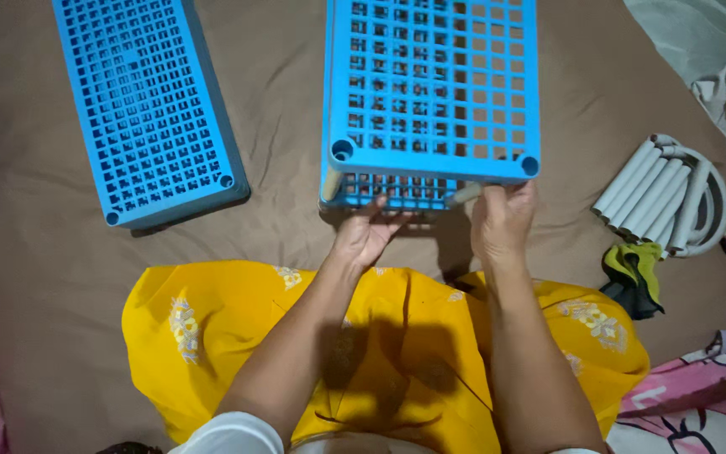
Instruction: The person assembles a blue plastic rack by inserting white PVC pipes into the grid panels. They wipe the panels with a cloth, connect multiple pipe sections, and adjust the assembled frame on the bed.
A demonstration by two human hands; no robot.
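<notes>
Head view: brown cloth (35, 252) underlies blue racks (434, 84).

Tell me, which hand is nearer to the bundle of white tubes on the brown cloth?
Right. The right hand grips a grey post at the blue grid shelf, on the side of the white tubes. The left hand is beyond it, farther from the tubes.

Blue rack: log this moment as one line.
left hand: under blue rack | right hand: fingers on grey tube | spare shelf: left
</notes>
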